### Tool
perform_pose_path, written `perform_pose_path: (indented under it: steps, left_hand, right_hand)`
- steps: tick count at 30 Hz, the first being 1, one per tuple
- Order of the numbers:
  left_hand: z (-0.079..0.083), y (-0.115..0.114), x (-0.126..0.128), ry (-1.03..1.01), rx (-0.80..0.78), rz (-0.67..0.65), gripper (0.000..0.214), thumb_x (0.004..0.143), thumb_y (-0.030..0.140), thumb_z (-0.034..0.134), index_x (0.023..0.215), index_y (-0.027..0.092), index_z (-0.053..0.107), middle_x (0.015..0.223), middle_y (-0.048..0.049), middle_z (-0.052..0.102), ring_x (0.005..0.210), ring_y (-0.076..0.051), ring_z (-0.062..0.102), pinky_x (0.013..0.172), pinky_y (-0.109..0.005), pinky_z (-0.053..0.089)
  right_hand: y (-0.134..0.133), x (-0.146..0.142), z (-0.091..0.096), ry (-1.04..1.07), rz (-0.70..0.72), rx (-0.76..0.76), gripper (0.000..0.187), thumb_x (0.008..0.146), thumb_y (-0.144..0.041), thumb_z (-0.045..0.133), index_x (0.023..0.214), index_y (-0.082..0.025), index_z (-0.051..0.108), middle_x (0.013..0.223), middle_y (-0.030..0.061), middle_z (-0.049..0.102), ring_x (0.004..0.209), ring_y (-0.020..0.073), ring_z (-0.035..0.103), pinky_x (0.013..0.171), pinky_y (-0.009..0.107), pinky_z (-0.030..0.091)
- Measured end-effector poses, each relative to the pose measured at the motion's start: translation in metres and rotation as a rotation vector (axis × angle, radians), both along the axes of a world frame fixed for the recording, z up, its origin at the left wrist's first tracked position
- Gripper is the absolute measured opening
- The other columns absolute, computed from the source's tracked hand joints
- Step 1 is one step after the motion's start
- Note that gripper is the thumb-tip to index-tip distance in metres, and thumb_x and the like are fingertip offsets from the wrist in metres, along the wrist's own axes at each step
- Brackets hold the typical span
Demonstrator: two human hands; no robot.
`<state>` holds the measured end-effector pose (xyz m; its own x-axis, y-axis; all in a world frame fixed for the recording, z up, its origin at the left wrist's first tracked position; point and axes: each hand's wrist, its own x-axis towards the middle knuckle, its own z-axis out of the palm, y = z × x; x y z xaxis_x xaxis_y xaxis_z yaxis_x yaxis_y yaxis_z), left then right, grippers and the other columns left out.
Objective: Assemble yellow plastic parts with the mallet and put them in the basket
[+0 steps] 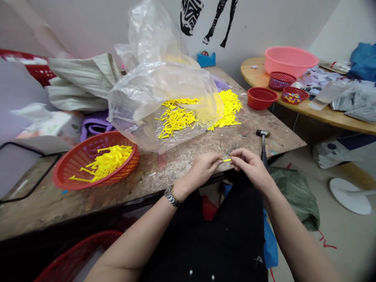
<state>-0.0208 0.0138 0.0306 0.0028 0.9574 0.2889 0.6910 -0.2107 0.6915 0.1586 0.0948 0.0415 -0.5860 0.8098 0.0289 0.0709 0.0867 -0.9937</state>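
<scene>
Since both its ends are covered, I can't tell which tip is which on the little yellow stick (226, 160), but its long axis runs side to side, pretty much level. It's right by the near edge of the tabletop (164, 172), left grip (204, 168) pinching one end, right grip (249, 168) pinching the other. Hammer (263, 145) is just beyond the right one, clear bag (141, 90) drapes over part of the yellow pile (230, 109), red basket (75, 162) with more sticks sits off left.
</scene>
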Motion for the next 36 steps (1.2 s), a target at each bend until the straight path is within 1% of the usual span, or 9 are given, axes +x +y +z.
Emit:
perform_pose_path:
  steps: [3,5,10,16,23,26,29,32,36]
  left_hand:
    - [0.003,-0.001,0.004,-0.259,-0.078,0.002,0.022,0.095,0.025,0.052,0.076,0.017,0.062,0.066,0.0016,0.059,0.063,-0.013,0.056,0.060,-0.023,0.042]
    - [0.005,-0.001,0.006,-0.392,-0.122,0.008,0.022,0.093,0.028,0.053,0.076,0.017,0.061,0.063,0.0028,0.055,0.058,-0.011,0.052,0.056,-0.022,0.040]
    - [0.010,-0.001,0.012,-0.469,-0.158,-0.045,0.027,0.092,0.035,0.053,0.075,0.017,0.062,0.062,0.0030,0.053,0.057,-0.010,0.048,0.056,-0.022,0.039]
    - [0.010,0.000,0.009,-0.426,-0.184,-0.049,0.032,0.093,0.038,0.051,0.071,0.017,0.058,0.061,0.0029,0.052,0.057,-0.011,0.048,0.057,-0.023,0.039]
    - [0.019,0.015,-0.018,-0.013,-0.104,-0.019,0.023,0.095,0.033,0.053,0.088,0.017,0.069,0.084,-0.0040,0.069,0.077,-0.017,0.060,0.075,-0.028,0.046]
    - [0.026,0.028,-0.050,0.270,-0.051,0.149,0.019,0.092,0.025,0.054,0.092,0.016,0.070,0.094,-0.0093,0.072,0.088,-0.023,0.063,0.083,-0.033,0.047]
    - [0.031,0.040,-0.087,0.518,-0.131,0.353,0.024,0.093,0.022,0.049,0.095,0.015,0.071,0.098,-0.0140,0.071,0.094,-0.026,0.064,0.084,-0.034,0.048]
    - [0.031,0.050,-0.117,0.645,-0.243,0.522,0.028,0.093,0.020,0.046,0.099,0.013,0.072,0.102,-0.0176,0.071,0.098,-0.028,0.065,0.086,-0.034,0.048]
    - [0.025,0.065,-0.135,0.726,-0.376,0.596,0.031,0.091,0.017,0.046,0.105,0.010,0.072,0.106,-0.0217,0.071,0.098,-0.031,0.066,0.085,-0.037,0.049]
  right_hand:
    - [-0.005,-0.004,-0.004,0.173,-0.073,-0.233,0.035,0.069,-0.042,0.076,0.093,-0.021,0.064,0.070,-0.0025,0.066,0.055,0.0100,0.049,0.055,0.024,0.039]
    - [-0.008,-0.008,-0.009,0.220,-0.116,-0.281,0.034,0.065,-0.040,0.080,0.087,-0.021,0.063,0.067,-0.0036,0.064,0.054,0.0091,0.048,0.055,0.023,0.037]
    - [-0.016,-0.016,-0.022,0.240,-0.139,-0.213,0.026,0.068,-0.040,0.079,0.076,-0.020,0.065,0.062,-0.0047,0.057,0.056,0.0092,0.047,0.056,0.023,0.037]
    - [-0.019,-0.020,-0.031,0.227,-0.151,-0.077,0.021,0.078,-0.039,0.075,0.077,-0.020,0.065,0.064,-0.0046,0.056,0.059,0.0099,0.048,0.058,0.024,0.039]
    - [-0.011,-0.019,-0.033,0.213,-0.228,0.018,0.020,0.083,-0.041,0.070,0.082,-0.021,0.063,0.066,-0.0039,0.058,0.060,0.0114,0.054,0.061,0.024,0.045]
    - [-0.008,-0.015,-0.033,0.150,-0.242,0.080,0.021,0.084,-0.040,0.068,0.079,-0.021,0.060,0.068,-0.0030,0.059,0.060,0.0122,0.056,0.061,0.025,0.046]
    - [-0.006,-0.011,-0.037,0.098,-0.242,0.134,0.018,0.085,-0.037,0.064,0.078,-0.021,0.059,0.069,-0.0030,0.057,0.061,0.0123,0.056,0.061,0.025,0.045]
    - [-0.005,-0.008,-0.044,0.024,-0.239,0.206,0.014,0.087,-0.034,0.061,0.081,-0.021,0.061,0.070,-0.0026,0.058,0.063,0.0127,0.055,0.063,0.026,0.043]
    - [-0.004,-0.006,-0.049,-0.039,-0.229,0.250,0.014,0.087,-0.033,0.059,0.082,-0.021,0.062,0.073,-0.0013,0.060,0.066,0.0139,0.055,0.065,0.027,0.042]
